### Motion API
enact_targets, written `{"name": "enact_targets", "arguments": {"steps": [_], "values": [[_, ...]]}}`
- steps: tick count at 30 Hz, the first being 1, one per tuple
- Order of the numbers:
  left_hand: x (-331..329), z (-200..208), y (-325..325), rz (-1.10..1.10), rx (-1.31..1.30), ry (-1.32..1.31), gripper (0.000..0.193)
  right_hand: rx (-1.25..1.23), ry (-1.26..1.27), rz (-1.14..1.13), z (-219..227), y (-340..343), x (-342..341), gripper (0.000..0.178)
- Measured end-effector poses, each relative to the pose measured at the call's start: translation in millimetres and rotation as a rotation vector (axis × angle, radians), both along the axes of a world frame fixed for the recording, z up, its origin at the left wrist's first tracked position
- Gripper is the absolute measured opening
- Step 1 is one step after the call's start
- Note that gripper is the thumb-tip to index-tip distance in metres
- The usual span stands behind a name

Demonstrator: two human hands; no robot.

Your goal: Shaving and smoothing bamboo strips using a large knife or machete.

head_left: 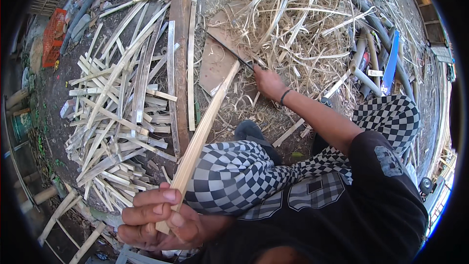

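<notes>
My left hand (155, 217) is closed around the near end of a long pale bamboo strip (200, 139). The strip slants up and away from me, past my left knee. At its far end it meets the thin dark blade of a knife (223, 46). My right hand (270, 84) grips this knife, whose handle is mostly hidden in the fingers. The blade points to the upper left and lies across the strip's tip. Beneath the blade is a flat brown board (213, 71) on the ground.
Left of a long wooden beam (181, 58) lies a heap of split bamboo strips (112, 102). Curly shavings (298, 34) are piled at the far middle and right. A blue saw-like blade (391, 63) leans among poles at right. An orange crate (53, 38) stands far left.
</notes>
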State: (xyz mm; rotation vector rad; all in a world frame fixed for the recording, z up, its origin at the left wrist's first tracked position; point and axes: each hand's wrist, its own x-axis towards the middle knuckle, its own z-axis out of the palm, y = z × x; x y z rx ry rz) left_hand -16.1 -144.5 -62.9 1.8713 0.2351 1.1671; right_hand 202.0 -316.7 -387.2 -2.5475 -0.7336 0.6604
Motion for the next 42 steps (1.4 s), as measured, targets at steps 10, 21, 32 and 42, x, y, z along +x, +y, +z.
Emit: {"name": "enact_targets", "arguments": {"steps": [10, 21, 32, 42], "values": [[41.4, 23.9, -34.4, 0.161, -0.298, -0.095, 0.014, -0.034, -0.032, 0.076, 16.0, 23.9, 9.8, 0.032], [115.8, 23.2, -38.6, -0.073, -0.428, -0.24, 0.026, 0.388, 0.229, 0.079, 278.5, 2.9, 36.5, 0.031], [125.5, 17.2, -106.5, -0.225, -0.31, -0.146, 0.022, 1.058, 0.368, -0.025, 385.5, -98.0, -22.2, 0.025], [118.5, 15.0, -129.6, -0.355, -0.285, -0.032, 0.037, 1.029, 0.163, 0.173, 386.0, -115.5, -30.0, 0.037]]}}
